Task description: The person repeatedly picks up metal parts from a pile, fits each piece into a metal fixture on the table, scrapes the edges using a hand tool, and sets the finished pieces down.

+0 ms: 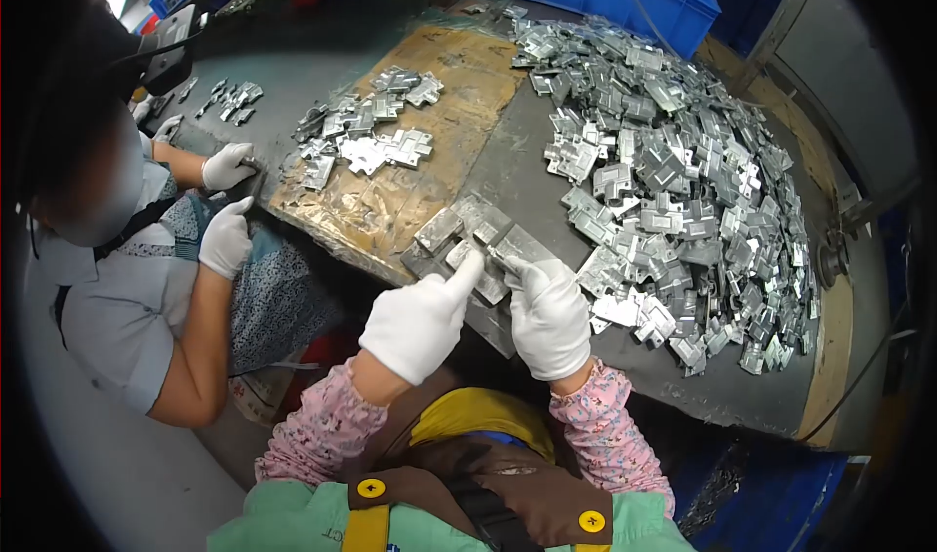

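Observation:
At the table's near edge lies a grey metal block fixture (527, 244) with raised blocks. A small silvery cast metal part (459, 252) sits on it, under the fingertip of my left hand (415, 326). That white-gloved hand has its index finger stretched onto the part and the other fingers curled in. My right hand (549, 320), gloved too, is closed with thumb and fingers together over the fixture's right side. Something small and thin seems to be at its fingertips, but I cannot make out what. The gloves partly hide the fixture's near side.
A large heap of cast metal parts (673, 191) covers the table's right side. A smaller group of parts (366, 127) lies on the brown sheet (390, 196). A blue crate (615, 0) stands behind. On the left sits a co-worker (146, 288) with white-gloved hands (226, 240).

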A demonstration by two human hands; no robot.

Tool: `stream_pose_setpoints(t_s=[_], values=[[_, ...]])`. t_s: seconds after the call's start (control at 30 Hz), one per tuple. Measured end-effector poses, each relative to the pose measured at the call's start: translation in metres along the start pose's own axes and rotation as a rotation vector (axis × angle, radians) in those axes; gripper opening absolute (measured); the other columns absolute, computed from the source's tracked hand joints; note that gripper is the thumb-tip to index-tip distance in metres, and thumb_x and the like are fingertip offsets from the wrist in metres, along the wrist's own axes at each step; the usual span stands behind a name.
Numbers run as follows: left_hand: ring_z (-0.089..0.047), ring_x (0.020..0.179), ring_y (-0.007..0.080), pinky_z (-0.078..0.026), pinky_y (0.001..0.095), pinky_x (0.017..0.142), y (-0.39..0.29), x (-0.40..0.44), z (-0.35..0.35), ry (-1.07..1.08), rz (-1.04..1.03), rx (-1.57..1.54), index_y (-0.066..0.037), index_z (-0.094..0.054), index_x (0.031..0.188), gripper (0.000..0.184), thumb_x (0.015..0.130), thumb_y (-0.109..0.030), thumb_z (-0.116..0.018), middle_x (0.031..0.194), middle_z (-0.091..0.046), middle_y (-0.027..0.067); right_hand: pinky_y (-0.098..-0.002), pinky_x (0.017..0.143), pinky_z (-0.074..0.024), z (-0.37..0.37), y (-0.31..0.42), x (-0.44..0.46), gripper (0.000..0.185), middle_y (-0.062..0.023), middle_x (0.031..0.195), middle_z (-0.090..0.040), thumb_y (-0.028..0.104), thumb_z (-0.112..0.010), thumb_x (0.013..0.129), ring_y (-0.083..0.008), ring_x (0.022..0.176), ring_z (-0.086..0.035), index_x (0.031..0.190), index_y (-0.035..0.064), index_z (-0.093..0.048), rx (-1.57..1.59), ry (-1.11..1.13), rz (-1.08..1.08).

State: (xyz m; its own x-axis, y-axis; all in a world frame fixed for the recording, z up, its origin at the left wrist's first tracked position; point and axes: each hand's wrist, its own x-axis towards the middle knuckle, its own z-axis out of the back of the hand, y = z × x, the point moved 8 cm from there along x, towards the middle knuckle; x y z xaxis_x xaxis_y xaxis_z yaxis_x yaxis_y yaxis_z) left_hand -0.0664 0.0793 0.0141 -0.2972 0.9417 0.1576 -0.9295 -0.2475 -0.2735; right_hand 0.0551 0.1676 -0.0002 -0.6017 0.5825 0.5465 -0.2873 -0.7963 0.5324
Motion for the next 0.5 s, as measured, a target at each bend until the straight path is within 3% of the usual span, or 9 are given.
stream_pose_setpoints(t_s=[0.17, 0.27, 0.5], values=[[-0.065, 0.064, 0.0359, -0.051, 0.0448, 0.058, 0.015, -0.038, 0.011, -0.127, 0.047, -0.159, -0.020, -0.060, 0.145, 0.049, 0.096, -0.011, -0.064, 0.073, -0.061, 0.0156, -0.0443, 0.072, -0.0529, 0.003, -0.001, 0.003, 0.031, -0.0107, 0.089, -0.061, 0.001, -0.069, 0.082, -0.0327, 0.085, -0.062, 0.112, 0.0063, -0.071, 0.002, -0.020, -0.014], [-0.065, 0.063, 0.0334, -0.051, 0.0425, 0.056, 0.011, -0.037, 0.021, -0.129, 0.009, -0.098, -0.016, -0.061, 0.142, 0.046, 0.096, -0.011, -0.065, 0.072, -0.061, 0.0134, -0.0436, 0.073, -0.0534, 0.001, -0.001, 0.001, 0.032, -0.0109, 0.090, -0.061, 0.001, -0.069, 0.081, -0.0329, 0.085, -0.062, 0.112, 0.0064, -0.071, -0.030, -0.019, -0.014], [-0.064, 0.057, 0.0342, -0.051, 0.0460, 0.051, -0.013, -0.013, 0.019, -0.069, -0.036, -0.024, -0.023, -0.057, 0.143, 0.047, 0.097, -0.017, -0.062, 0.070, -0.061, 0.0108, -0.0433, 0.074, -0.0530, -0.002, -0.007, -0.003, 0.041, -0.0110, 0.093, -0.061, 0.001, -0.069, 0.080, -0.0322, 0.086, -0.063, 0.120, 0.0081, -0.070, 0.001, -0.033, 0.016]])
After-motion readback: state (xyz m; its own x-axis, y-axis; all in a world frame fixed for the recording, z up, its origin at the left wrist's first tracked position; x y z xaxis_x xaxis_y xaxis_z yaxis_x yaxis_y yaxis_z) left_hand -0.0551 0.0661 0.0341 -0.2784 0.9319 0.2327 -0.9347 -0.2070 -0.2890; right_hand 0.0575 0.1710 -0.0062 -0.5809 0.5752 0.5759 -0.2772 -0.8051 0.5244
